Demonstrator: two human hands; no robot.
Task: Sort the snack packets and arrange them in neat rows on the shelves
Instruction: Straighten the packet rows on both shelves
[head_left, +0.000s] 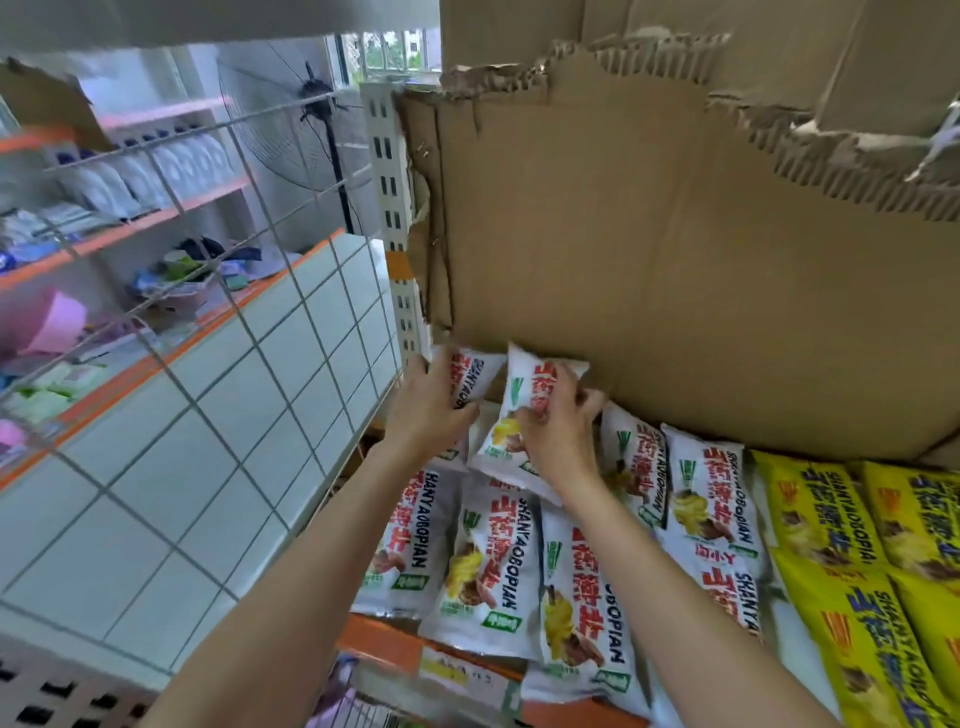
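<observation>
Room: a shop aisle; a white tiled wall (249, 415) runs along the left, with a window at the top and a standing fan (311, 104) in front of it.
Far shelving: orange-edged shelves (119, 228) on the left carry white bottles, folded cloths and pastel packs, all blurred.
Wire grid: a white wire panel (218, 291) stands between the camera and the tiled wall, beside a slotted white upright (389, 197).
Cardboard: a big torn cardboard sheet (675, 270) stands behind the snack shelf as a back wall, its ragged corrugated edge along the top; more cardboard boxes sit above it.
Shelf: an orange-fronted shelf (384, 644) holds the packets, with a price label strip on its front edge.
White packets: white snack packets (493, 561) with red lettering lie in rows on the left part of the shelf, overlapping and tilted, some reaching the front edge.
Yellow packets: yellow snack packets (841, 566) lie in rows to the right, just beside the white ones.
Left hand: the left hand (431, 410) has its fingers curled over a white packet at the back left (475, 374), holding it near the upright and against the cardboard.
Right hand: the right hand (561, 431) grips another white packet (524, 395), fingers curled over its face; the packet stands tilted, its top corner touching the cardboard, at the back of the white rows.
</observation>
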